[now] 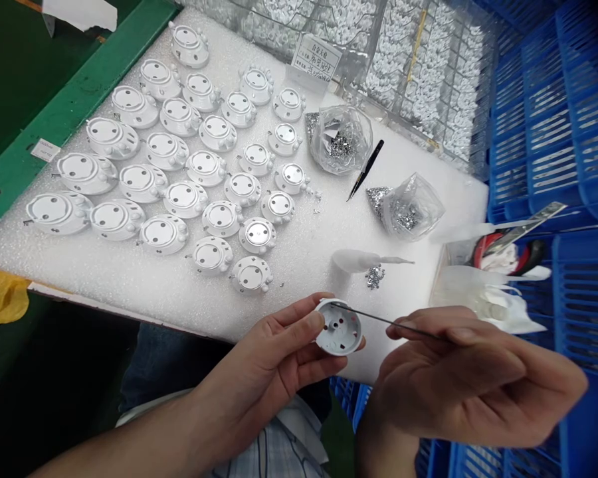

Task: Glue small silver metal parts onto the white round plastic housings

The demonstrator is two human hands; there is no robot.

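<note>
two hands work above a white foam sheet (104, 282): the left hand (266, 372) cups a round white plastic housing (339, 328), tilting its holes upward, while the right hand (458, 378) pinches a thin metal rod (389, 320) reaching over it.

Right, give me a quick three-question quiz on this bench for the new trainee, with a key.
1. What does the left hand hold: A) a white round housing, B) a roll of tape, C) a blue crate?
2. True or false: the black tweezers lie on the white foam sheet between two clear bags of silver pieces.
3. Which hand pinches the thin dark pin that reaches over the housing?

Key: 1. A. 2. True. 3. The right hand.
</note>
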